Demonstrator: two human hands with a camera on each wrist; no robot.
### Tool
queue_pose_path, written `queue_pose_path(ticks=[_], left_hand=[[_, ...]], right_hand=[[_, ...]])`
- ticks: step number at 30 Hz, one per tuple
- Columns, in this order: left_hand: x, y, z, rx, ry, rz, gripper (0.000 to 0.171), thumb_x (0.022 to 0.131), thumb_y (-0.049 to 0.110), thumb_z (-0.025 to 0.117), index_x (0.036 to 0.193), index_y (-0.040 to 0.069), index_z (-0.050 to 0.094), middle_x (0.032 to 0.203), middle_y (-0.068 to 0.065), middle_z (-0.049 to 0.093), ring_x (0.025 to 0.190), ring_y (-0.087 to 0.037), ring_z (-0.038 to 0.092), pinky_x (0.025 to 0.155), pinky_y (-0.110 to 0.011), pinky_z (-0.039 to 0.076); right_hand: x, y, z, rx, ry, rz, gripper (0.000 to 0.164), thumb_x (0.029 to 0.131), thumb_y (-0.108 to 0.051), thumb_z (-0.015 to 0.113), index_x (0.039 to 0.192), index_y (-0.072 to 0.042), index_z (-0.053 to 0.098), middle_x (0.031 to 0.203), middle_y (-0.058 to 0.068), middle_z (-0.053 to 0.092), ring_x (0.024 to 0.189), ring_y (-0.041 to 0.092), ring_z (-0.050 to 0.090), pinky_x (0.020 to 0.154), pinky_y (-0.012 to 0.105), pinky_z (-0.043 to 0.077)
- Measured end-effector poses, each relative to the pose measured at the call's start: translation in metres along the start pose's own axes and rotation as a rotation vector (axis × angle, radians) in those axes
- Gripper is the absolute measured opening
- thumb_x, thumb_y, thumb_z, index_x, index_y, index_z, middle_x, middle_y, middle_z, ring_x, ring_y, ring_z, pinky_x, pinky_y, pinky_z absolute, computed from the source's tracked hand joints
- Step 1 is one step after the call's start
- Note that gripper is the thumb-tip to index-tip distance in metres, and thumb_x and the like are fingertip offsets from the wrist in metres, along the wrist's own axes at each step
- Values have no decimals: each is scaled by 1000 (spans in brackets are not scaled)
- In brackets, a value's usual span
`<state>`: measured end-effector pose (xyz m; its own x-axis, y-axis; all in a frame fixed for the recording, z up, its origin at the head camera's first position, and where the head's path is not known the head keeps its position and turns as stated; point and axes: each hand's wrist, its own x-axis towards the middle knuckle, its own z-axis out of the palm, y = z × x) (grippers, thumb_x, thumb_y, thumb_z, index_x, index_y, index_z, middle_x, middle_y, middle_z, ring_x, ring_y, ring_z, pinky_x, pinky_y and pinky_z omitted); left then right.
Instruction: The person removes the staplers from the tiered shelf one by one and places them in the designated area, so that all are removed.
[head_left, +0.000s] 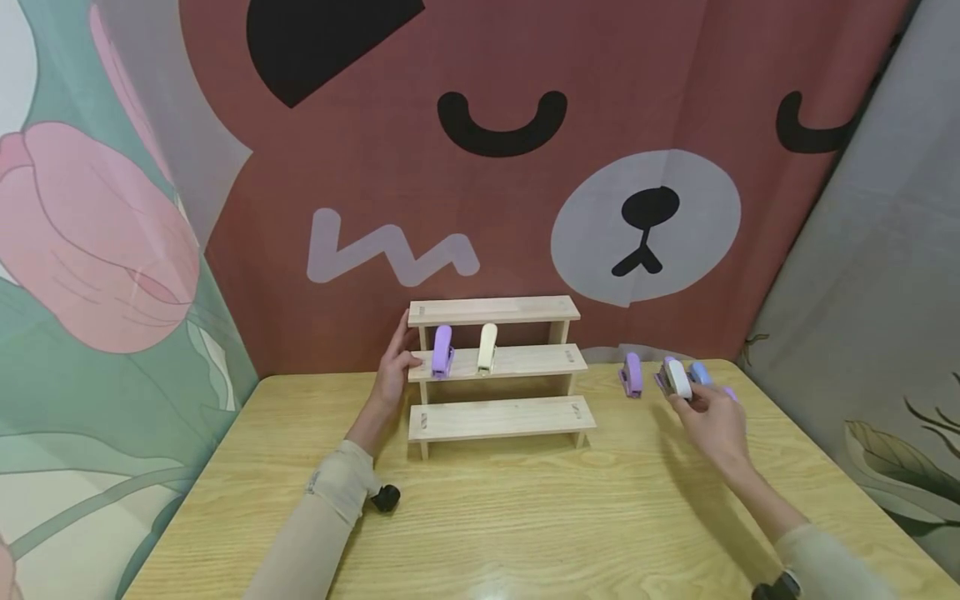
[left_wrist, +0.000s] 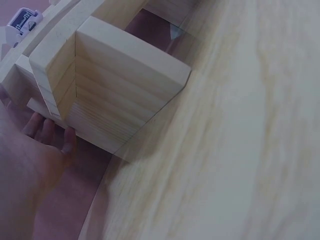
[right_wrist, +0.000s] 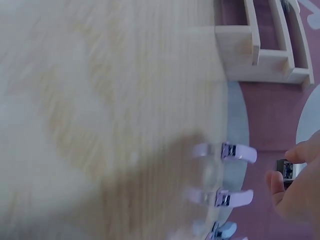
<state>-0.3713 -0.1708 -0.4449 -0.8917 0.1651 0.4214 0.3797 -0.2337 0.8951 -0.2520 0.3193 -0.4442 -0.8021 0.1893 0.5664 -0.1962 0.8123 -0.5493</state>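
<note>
My right hand [head_left: 712,425] pinches a white stapler [head_left: 677,379] between thumb and fingers, above the table's right part. In the right wrist view its dark metal end [right_wrist: 287,170] shows between the fingertips. My left hand [head_left: 392,375] holds the left end of a three-step wooden shelf [head_left: 502,419], thumb at the middle step and fingers reaching up by the top one. The left wrist view shows curled fingertips [left_wrist: 47,131] against the shelf's side. On the middle step, a purple stapler [head_left: 442,350] stands left of a cream stapler [head_left: 487,346].
Right of the shelf, a purple stapler [head_left: 632,375] stands on the wooden table [head_left: 480,517]. Another purple stapler [right_wrist: 234,198] and a blue stapler [head_left: 700,372] stand farther right, with one more purple piece [head_left: 731,393] partly behind my right hand. A bear-print curtain [head_left: 375,167] hangs behind.
</note>
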Motion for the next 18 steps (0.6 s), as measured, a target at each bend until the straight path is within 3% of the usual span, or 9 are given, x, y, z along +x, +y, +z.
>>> queue_pose_path(ticks=[4, 8, 14, 18], left_hand=[[-1, 0, 0, -2, 4, -6, 87, 88, -12, 44, 165, 15, 14, 163, -21, 22, 149, -43, 13, 104, -42, 27], [-2, 1, 0, 4, 8, -12, 87, 88, -12, 44, 165, 15, 14, 163, -20, 22, 149, -42, 13, 105, -43, 25], [-2, 5, 1, 14, 15, -16, 86, 87, -11, 44, 165, 14, 14, 161, -22, 25, 148, -41, 17, 102, -40, 29], [-2, 5, 2, 15, 9, -8, 86, 88, -12, 43, 164, 12, 14, 161, -24, 24, 148, -44, 16, 102, -40, 30]], right_hand=[[-3, 10, -6, -38, -42, 28, 23, 92, -15, 72, 102, 6, 76, 82, 15, 71, 81, 33, 62, 67, 44, 45], [-7, 17, -11, -61, -85, 62, 20, 92, -17, 72, 94, 3, 76, 81, 13, 72, 79, 34, 65, 71, 48, 44], [-12, 24, -15, -73, -134, 104, 29, 91, -18, 72, 104, 8, 75, 86, 18, 73, 83, 39, 66, 74, 52, 47], [-14, 30, -17, -86, -172, 118, 31, 92, -19, 72, 106, 8, 75, 86, 17, 73, 83, 37, 65, 71, 48, 47]])
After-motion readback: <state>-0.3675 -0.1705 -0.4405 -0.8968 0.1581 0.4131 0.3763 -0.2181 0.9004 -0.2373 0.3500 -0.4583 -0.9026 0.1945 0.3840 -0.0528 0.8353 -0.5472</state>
